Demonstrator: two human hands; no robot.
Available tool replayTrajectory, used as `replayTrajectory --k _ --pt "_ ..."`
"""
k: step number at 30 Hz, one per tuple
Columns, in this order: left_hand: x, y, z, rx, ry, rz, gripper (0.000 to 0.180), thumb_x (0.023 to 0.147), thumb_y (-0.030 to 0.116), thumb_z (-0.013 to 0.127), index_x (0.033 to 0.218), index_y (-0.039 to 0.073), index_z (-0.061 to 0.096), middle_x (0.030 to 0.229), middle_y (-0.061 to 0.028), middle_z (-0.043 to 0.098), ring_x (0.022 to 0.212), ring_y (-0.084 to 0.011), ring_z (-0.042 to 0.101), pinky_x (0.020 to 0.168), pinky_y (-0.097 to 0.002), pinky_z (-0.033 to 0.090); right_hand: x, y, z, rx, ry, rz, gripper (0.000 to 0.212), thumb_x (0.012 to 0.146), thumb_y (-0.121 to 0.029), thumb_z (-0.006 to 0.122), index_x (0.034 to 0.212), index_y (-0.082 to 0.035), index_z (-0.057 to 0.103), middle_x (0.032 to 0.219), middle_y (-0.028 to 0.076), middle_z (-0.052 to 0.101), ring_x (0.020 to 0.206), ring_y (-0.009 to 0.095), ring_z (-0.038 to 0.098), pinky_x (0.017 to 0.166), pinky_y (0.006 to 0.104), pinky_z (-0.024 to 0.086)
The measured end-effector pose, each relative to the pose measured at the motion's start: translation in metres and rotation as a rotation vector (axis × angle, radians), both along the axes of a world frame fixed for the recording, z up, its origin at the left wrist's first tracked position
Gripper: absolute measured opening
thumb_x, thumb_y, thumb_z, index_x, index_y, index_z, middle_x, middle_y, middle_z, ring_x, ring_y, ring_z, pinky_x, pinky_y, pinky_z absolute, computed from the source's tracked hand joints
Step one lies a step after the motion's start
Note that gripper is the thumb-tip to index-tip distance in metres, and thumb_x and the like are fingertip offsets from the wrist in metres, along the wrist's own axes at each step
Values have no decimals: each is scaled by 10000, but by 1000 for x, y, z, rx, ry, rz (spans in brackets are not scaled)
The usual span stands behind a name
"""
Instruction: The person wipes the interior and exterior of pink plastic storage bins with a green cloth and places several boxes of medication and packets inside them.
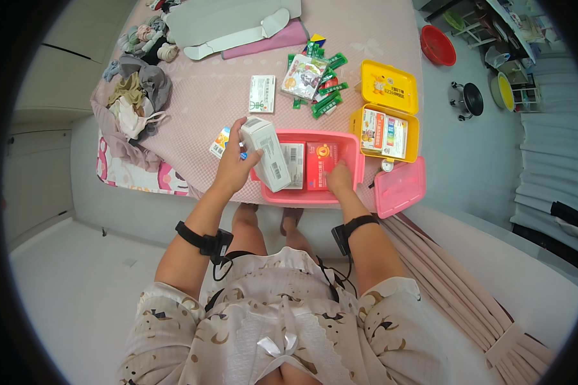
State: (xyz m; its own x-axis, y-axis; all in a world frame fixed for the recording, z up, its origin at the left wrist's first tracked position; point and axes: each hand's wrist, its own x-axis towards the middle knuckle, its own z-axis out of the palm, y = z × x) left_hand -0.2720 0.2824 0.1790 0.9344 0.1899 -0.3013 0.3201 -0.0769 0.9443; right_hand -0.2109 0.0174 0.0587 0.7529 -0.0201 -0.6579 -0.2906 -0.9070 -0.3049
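A white carton [270, 160] is gripped in my left hand [236, 160], tilted over the left end of the pink plastic bin [321, 197]. Inside the bin, a second white box [294, 168] lies beside a red box [318, 157]. My right hand [340, 178] reaches into the bin's right end, its fingers curled against the red box's right edge; the fingertips are partly hidden. A small blue-and-yellow box [221, 142] lies on the bed, partly behind my left hand. Beyond the bin rests a flat white-and-green box [262, 94].
Right of the bin stand an open yellow case [419, 144] holding boxes and a pink lid [399, 187]. Several green sachets [331, 101] lie around a clear packet [303, 76]. Crumpled clothes [138, 96] cover the bed's left side. A black stool [472, 99] stands on the floor at right.
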Motion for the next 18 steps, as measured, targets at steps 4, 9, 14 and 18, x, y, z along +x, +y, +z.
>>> replayTrajectory --k 4,9,14,18 --pt "-8 -3 -12 -23 29 -6 742 810 108 573 1439 79 181 1305 -214 415 1097 -288 514 925 -384 443 -3 5 -9 -10 179 26 724 801 -184 688 1356 57 291 1265 280 483 1159 401 501 934 429 448" --pt "-10 -16 -19 -327 55 38 692 842 162 431 1466 124 134 1329 -173 398 1149 -267 496 947 -399 446 -7 18 37 444 -288 154 862 814 -269 690 1431 16 161 1397 276 343 1275 358 397 1040 385 351" --pt "7 -59 -26 -652 114 -107 678 889 193 375 1496 210 72 1364 -107 383 1199 -234 450 986 -400 419 -12 16 98 1063 76 10 926 789 -123 690 1479 -119 73 1410 213 325 1235 307 441 1020 389 371" --pt "10 -79 -43 -284 18 -310 622 917 128 420 1480 113 156 1402 -133 387 1281 -280 397 1050 -389 342 -23 -10 83 876 -224 14 991 678 -245 773 1454 -59 186 1336 235 363 1238 348 392 1031 416 344"
